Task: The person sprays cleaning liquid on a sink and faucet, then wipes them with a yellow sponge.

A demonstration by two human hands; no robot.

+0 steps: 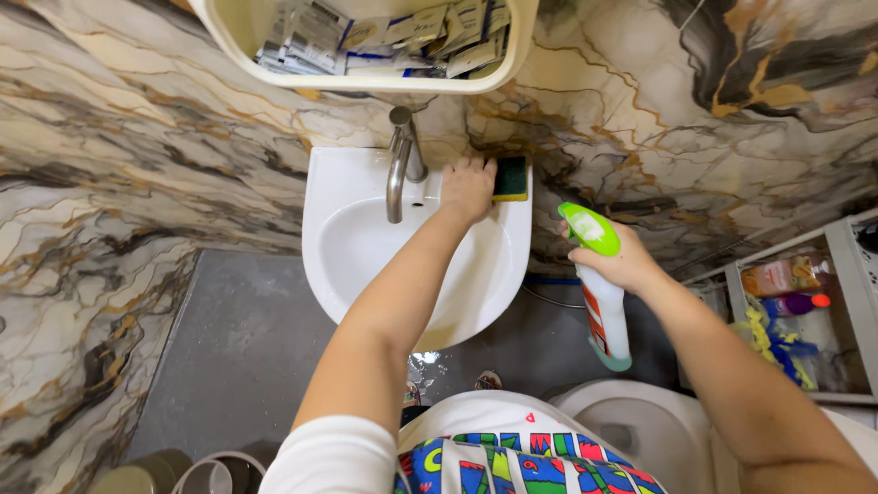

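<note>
**Sponge and spray bottle at the washbasin**

A rectangular sponge (510, 177), yellow with a dark green scouring face turned up, is being pressed flat onto the back right corner of the white basin rim, just right of the tap; its left edge is being covered by the fingers of the left hand (467, 187). A white spray bottle (604, 302) with a bright green trigger head and a teal base is being gripped around the neck by the right hand (622, 265), hanging roughly upright, clear of the basin's right edge.

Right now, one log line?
left hand: on sponge, sink rim | right hand: holds spray bottle | tap: no water visible
</note>
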